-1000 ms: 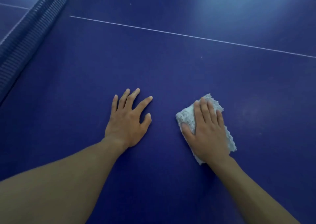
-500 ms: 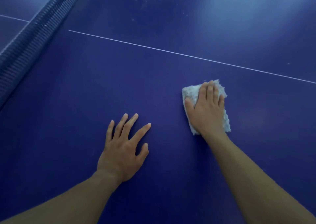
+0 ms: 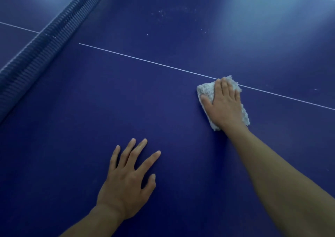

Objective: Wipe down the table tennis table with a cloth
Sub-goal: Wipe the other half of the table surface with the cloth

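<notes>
From the head camera, the right hand (image 3: 226, 106) presses flat, fingers straight, on a folded pale cloth (image 3: 206, 90) lying on the blue table tennis table (image 3: 126, 91), its far edge touching the white centre line (image 3: 145, 60). The left hand (image 3: 126, 182) rests palm-down, fingers spread, holding nothing. The net (image 3: 45, 42) runs at the left.
</notes>
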